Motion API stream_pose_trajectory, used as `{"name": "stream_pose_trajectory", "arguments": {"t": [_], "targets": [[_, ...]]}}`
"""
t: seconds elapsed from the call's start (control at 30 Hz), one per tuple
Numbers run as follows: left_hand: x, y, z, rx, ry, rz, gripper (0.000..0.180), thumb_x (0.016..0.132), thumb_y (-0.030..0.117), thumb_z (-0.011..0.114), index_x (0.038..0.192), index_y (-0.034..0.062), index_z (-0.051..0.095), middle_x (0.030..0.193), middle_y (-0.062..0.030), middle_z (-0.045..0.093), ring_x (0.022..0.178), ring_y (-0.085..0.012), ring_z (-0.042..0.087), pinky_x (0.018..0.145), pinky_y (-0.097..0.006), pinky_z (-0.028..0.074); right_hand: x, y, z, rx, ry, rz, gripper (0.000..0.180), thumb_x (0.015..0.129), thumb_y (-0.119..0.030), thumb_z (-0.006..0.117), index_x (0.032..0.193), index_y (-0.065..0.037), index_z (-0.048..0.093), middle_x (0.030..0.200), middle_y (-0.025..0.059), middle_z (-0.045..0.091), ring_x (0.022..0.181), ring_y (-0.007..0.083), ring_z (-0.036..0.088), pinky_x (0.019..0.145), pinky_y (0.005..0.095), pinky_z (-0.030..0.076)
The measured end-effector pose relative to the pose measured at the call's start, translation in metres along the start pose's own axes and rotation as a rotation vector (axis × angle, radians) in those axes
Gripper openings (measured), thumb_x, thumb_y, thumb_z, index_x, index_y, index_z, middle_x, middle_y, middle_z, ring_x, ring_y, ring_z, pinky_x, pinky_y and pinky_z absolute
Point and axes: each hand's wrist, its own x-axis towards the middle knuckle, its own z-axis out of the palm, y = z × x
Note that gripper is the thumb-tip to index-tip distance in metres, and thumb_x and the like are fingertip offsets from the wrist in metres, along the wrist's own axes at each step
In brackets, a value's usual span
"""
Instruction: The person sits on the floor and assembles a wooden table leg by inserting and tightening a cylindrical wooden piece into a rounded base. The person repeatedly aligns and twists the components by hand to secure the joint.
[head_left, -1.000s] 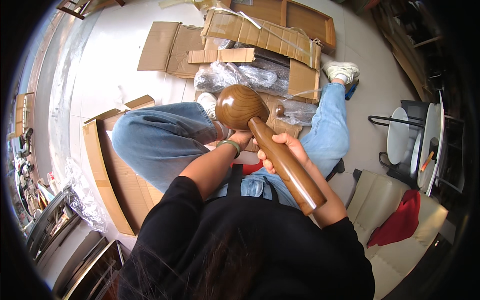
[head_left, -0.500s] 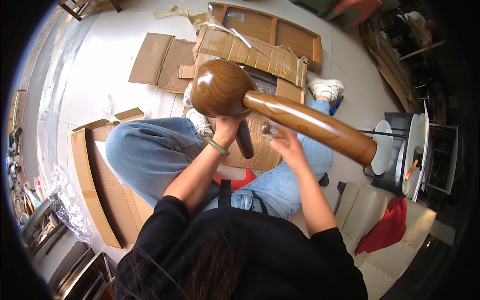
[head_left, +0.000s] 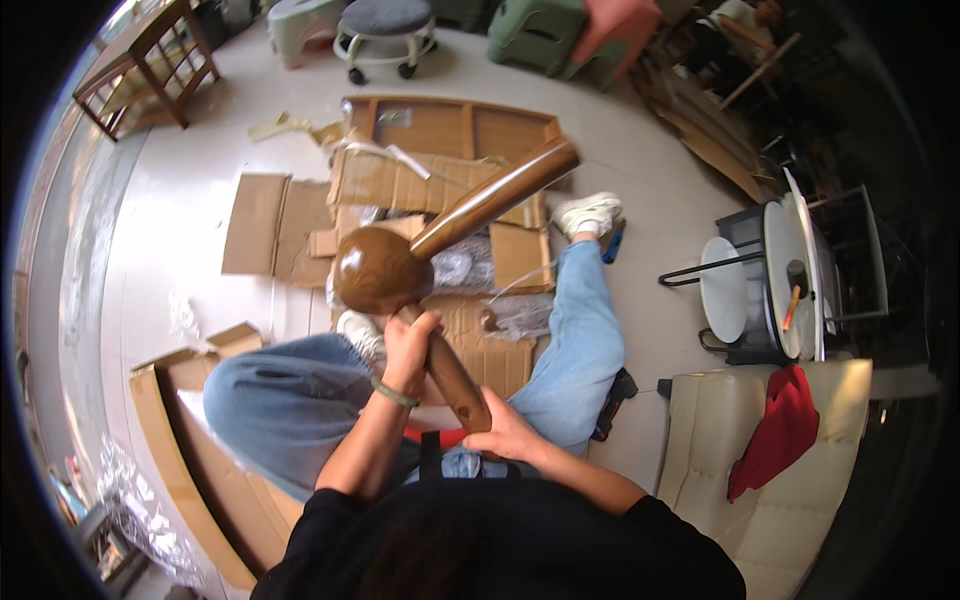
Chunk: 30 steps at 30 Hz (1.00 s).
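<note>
Held up over my lap is a glossy brown wooden piece, a rounded ball [head_left: 380,270] with thick round legs. One leg [head_left: 497,196] points away to the upper right, while the other leg [head_left: 453,380] slopes back toward me. My left hand [head_left: 408,352], with a green bangle at the wrist, is wrapped round the near leg just below the ball. Around that leg's lower end closes my right hand [head_left: 503,432], close to a small dark hole in the wood. A small brown knob [head_left: 489,319] lies beyond, on clear wrap over the cardboard.
Flattened cardboard [head_left: 490,362] and a wooden drawer-like frame [head_left: 490,128] lie ahead. An open carton [head_left: 165,420] is on the left. A cream padded seat [head_left: 700,420] with a red cloth [head_left: 780,430] stands right, below round white boards [head_left: 722,290]. Stools [head_left: 388,20] stand far off.
The wooden piece has turned, its long leg swinging from the right to the upper right. My right hand has come from free air onto the near leg. The view has tilted up.
</note>
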Motion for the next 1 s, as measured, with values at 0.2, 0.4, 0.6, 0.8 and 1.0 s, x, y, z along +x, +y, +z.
{"name": "stream_pose_trajectory", "arguments": {"t": [0.2,0.4,0.6,0.8,1.0], "targets": [[0.001,-0.026,-0.003,-0.063,-0.043,-0.187,0.021,0.082,0.017,0.066,0.085,-0.0026,0.06,0.072,-0.011,0.062,0.061,-0.022,0.062,0.058,-0.034,0.051,-0.012,-0.023,-0.041,0.771,-0.304,0.461,0.055,0.079,-0.012,0.069,0.126,-0.004,0.043,0.086,0.0096,0.061,0.063,0.0156,0.065,0.056,0.0308,0.056],[-0.021,-0.074,-0.005,-0.098,0.037,-0.494,0.024,0.077,0.01,0.068,0.088,-0.0106,0.06,0.08,-0.0145,0.062,0.065,-0.027,0.062,0.058,-0.04,0.052,-0.042,-0.02,-0.03,0.923,-0.3,0.498,0.049,0.083,-0.02,0.069,0.123,-0.002,0.046,0.091,0.009,0.062,0.077,0.0167,0.065,0.063,0.0317,0.057],[-0.021,-0.07,-0.028,-0.111,-0.017,-0.591,0.022,0.078,0.013,0.068,0.092,-0.0024,0.06,0.078,-0.0102,0.06,0.065,-0.025,0.061,0.059,-0.039,0.053,-0.043,-0.029,-0.024,1.048,-0.389,0.37,0.047,0.096,-0.036,0.061,0.123,0.001,0.052,0.101,0.0073,0.062,0.085,0.0137,0.063,0.07,0.026,0.053],[-0.031,-0.027,-0.036,0.036,-0.12,-0.45,0.014,0.081,0.008,0.066,0.089,-0.0021,0.062,0.078,-0.0093,0.062,0.063,-0.0224,0.061,0.056,-0.036,0.051,-0.03,-0.039,-0.021,0.024,-0.343,-0.107,0.076,0.087,-0.017,0.069,0.153,-0.019,0.031,0.11,0.0122,0.057,0.108,0.0253,0.058,0.089,0.037,0.05],[-0.02,-0.019,-0.022,0.092,-0.147,-0.553,0.013,0.083,0.009,0.065,0.089,-0.0021,0.062,0.077,-0.0107,0.062,0.063,-0.0238,0.061,0.057,-0.037,0.052,-0.024,-0.045,-0.004,-0.262,0.091,-0.588,0.072,0.071,-0.016,0.083,0.135,-0.019,0.05,0.131,0.0126,0.046,0.124,0.036,0.049,0.105,0.0454,0.041]]}}
